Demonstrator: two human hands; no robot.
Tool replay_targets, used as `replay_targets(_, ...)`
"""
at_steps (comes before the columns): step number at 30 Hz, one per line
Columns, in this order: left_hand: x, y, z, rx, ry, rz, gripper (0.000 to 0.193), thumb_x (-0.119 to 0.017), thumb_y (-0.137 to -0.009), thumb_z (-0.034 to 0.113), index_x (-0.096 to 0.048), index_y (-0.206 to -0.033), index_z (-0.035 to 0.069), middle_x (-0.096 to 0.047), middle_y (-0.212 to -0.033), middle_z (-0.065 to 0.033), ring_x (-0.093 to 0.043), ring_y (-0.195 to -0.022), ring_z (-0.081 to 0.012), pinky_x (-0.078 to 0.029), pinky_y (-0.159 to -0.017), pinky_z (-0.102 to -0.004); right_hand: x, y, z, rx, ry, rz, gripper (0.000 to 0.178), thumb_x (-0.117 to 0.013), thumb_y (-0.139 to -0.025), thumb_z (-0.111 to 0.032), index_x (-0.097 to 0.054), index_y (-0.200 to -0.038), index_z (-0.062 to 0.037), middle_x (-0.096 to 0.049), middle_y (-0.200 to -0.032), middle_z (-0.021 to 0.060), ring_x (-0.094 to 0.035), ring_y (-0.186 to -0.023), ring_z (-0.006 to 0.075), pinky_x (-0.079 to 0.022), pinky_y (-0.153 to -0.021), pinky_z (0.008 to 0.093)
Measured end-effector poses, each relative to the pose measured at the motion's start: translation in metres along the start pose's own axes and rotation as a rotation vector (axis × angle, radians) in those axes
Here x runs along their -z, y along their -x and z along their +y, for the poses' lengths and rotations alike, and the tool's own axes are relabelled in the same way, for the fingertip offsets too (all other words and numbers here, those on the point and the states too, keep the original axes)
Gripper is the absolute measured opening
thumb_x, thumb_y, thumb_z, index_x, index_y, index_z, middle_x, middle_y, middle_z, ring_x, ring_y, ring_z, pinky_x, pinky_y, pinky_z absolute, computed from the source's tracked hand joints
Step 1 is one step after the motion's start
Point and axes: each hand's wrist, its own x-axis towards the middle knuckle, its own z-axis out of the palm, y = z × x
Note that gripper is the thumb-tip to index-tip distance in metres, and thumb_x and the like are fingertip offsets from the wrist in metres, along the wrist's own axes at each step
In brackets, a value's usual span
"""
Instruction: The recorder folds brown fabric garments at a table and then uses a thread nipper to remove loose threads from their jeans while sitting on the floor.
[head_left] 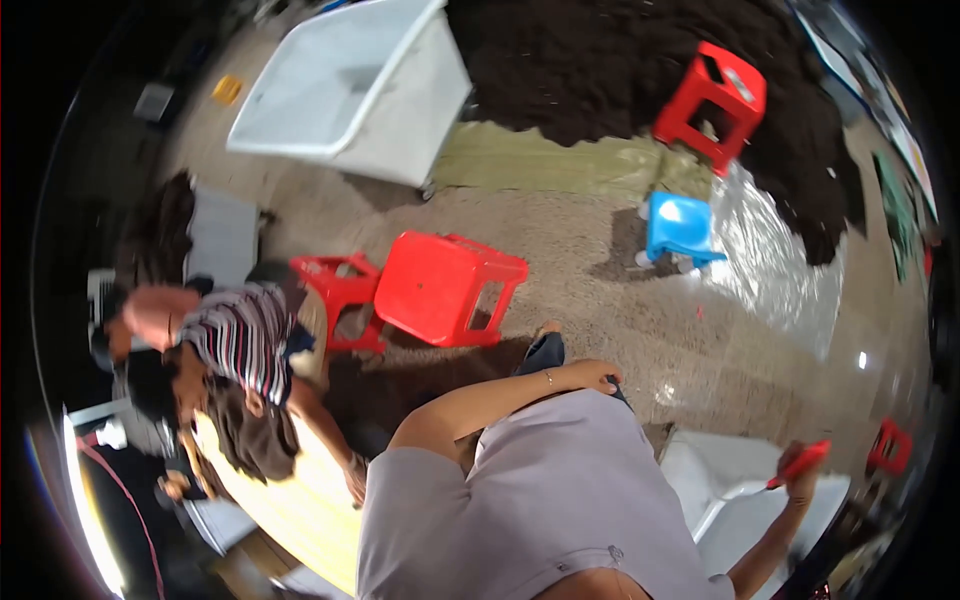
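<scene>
My left arm bends across the front of my light grey shirt. My left hand [592,376] is closed at the shirt's lower edge, its fingers curled by something dark that I cannot make out. Off to my right, my right hand [803,482] is raised and wrapped round a red-handled tool [806,460] with a short dark tip; its exact kind is unclear. Beneath that hand stands a white plastic tub [690,470], partly hidden by my body and arm.
A person in a striped shirt [240,335] bends over a bright table [325,510] at left. Ahead are a red stool [425,285], a blue stool [680,225] and a white wheeled bin [400,125]. Another red stool [735,105] stands by a dark brown heap [580,75].
</scene>
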Motion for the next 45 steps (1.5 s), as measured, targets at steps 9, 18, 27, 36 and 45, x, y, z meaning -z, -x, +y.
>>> replay_targets(9, -0.049, 0.032, 0.091, -0.051, 0.378, 0.279, 0.055, -0.065, -0.087, 0.005, -0.045, -0.138, 0.011, -0.059, -0.123, -0.0106, -0.061, -0.099, -0.0132, -0.050, -0.084, -0.0293, -0.116, -0.098, 0.044, -0.311, 0.749, -0.505, 0.037, -0.075, -0.069, -0.015, -0.061, -0.102, -0.0067, -0.063, -0.083, 0.0012, -0.061, -0.073, 0.0122, -0.051, -0.067, 0.0307)
replay_targets(18, -0.046, 0.047, 0.101, -0.429, 1.171, 0.479, 0.047, -0.063, -0.090, 0.008, -0.047, -0.135, 0.007, -0.058, -0.118, -0.0060, -0.060, -0.085, -0.0080, -0.051, -0.069, -0.0236, -0.316, -0.116, 0.065, -0.074, 0.086, -0.544, 0.044, -0.083, -0.072, -0.023, -0.059, -0.106, -0.0077, -0.061, -0.086, -0.0025, -0.056, -0.075, 0.0074, -0.045, -0.062, 0.0241)
replay_targets(27, -0.046, 0.076, 0.106, -0.636, -0.178, 1.226, 0.007, -0.064, -0.088, 0.002, -0.067, -0.094, -0.001, -0.064, -0.095, -0.0122, -0.059, -0.057, -0.0106, -0.048, -0.048, -0.0246, -0.380, -0.073, 0.091, 0.523, 0.340, -0.330, 0.046, -0.074, -0.078, -0.019, -0.052, -0.116, -0.0054, -0.062, -0.094, 0.0066, -0.058, -0.088, 0.0139, -0.048, -0.077, 0.0302)
replay_targets(36, -0.035, 0.095, 0.083, -0.346, 0.078, 1.045, 0.033, -0.063, -0.086, -0.003, -0.060, -0.119, 0.000, -0.064, -0.103, -0.0087, -0.062, -0.073, -0.0098, -0.052, -0.063, -0.0238, -0.316, -0.112, 0.044, 0.352, 0.088, 0.069, 0.023, -0.063, -0.071, -0.014, -0.055, -0.092, -0.0072, -0.053, -0.079, 0.0000, -0.050, -0.073, 0.0106, -0.042, -0.066, 0.0265)
replay_targets(45, -0.007, 0.109, 0.079, -0.225, 0.125, 1.055, 0.021, -0.060, -0.093, 0.006, -0.065, -0.112, 0.000, -0.068, -0.101, -0.0059, -0.063, -0.076, -0.0073, -0.052, -0.067, -0.0213, -0.222, -0.153, -0.025, 0.638, 0.435, 0.132, 0.016, -0.061, -0.077, -0.002, -0.055, -0.091, -0.0064, -0.053, -0.076, -0.0011, -0.050, -0.067, 0.0093, -0.042, -0.061, 0.0269)
